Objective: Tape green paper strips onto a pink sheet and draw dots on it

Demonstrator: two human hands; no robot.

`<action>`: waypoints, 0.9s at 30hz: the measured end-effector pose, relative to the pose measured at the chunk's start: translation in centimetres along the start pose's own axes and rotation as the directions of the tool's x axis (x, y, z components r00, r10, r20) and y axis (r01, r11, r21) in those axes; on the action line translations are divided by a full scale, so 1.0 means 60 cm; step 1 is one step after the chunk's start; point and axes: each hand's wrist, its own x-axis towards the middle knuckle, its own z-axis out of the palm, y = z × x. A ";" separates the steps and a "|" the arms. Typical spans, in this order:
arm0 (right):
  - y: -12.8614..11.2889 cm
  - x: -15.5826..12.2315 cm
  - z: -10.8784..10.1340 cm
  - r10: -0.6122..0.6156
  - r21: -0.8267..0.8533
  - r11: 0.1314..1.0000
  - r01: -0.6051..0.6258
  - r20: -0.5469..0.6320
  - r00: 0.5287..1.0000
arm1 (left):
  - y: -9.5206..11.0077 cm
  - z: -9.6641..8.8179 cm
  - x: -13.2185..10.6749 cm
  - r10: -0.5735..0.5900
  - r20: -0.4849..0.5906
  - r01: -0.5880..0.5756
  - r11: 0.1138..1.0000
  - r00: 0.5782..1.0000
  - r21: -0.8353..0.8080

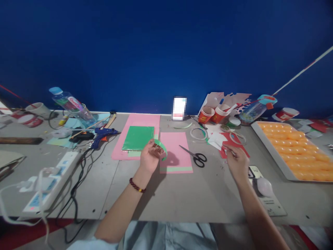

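Observation:
My left hand is raised over the table, its fingers closed on a curled green paper strip. Beneath it lie a green paper pack and a pink sheet with a pale green strip along its near edge. Black-handled scissors rest at that sheet's right side, blades pointing to the back left. Further right, my right hand has its fingers pinched together beside a red sheet and some white paper pieces. Whatever those fingers hold is too small to make out.
At left are a blue glue gun, a power strip with trailing cables and a leaning bottle. Red paper cups and a lit screen stand along the blue wall. A tray of orange balls sits right.

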 end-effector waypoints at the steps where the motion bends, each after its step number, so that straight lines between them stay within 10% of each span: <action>1: 0.005 0.001 0.005 0.007 -0.012 1.000 -0.008 -0.019 1.000 | -0.001 0.000 -0.001 -0.004 0.035 0.004 1.000 0.999 0.013; 7: 0.016 -0.004 0.026 -0.039 -0.198 0.977 0.075 0.182 0.983 | -0.010 0.001 -0.007 0.112 0.150 -0.140 0.973 0.982 0.186; 12: -0.080 -0.018 0.024 -0.236 -0.068 0.967 0.247 0.136 0.962 | -0.020 0.003 -0.015 0.235 0.151 -0.275 0.891 0.960 0.361; 19: -0.248 -0.050 0.046 -0.679 0.194 0.729 0.656 0.087 0.729 | -0.032 0.002 -0.027 0.231 0.227 -0.309 0.856 0.946 0.414; 27: -0.266 -0.051 0.082 -0.758 0.291 0.639 0.712 0.078 0.648 | -0.035 0.008 -0.035 0.285 0.202 -0.346 0.834 0.937 0.430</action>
